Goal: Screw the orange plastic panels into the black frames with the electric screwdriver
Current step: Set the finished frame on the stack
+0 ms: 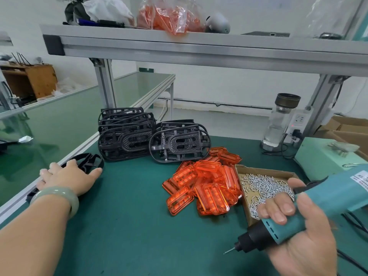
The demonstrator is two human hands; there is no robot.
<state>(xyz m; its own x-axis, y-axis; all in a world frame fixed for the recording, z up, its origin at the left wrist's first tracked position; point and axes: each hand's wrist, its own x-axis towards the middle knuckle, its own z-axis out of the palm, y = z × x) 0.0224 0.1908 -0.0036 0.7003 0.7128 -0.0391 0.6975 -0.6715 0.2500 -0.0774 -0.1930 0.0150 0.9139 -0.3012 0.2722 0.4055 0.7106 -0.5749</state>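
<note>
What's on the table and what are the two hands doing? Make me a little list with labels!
Left hand: rests flat on a single black frame at the left edge of the table
Right hand: grips the teal electric screwdriver, bit pointing down-left, touching nothing
Orange panels: loose pile
Stacked black frames: two stacks behind the pile
Screws: in a cardboard box right of the panels
Shelf: bag of orange parts on top

Bright, even light falls, seemingly from overhead. The bench [59, 120] at nine o'clock glares; edges bow; the electric screwdriver [334, 194] at four o'clock blurs.
</note>
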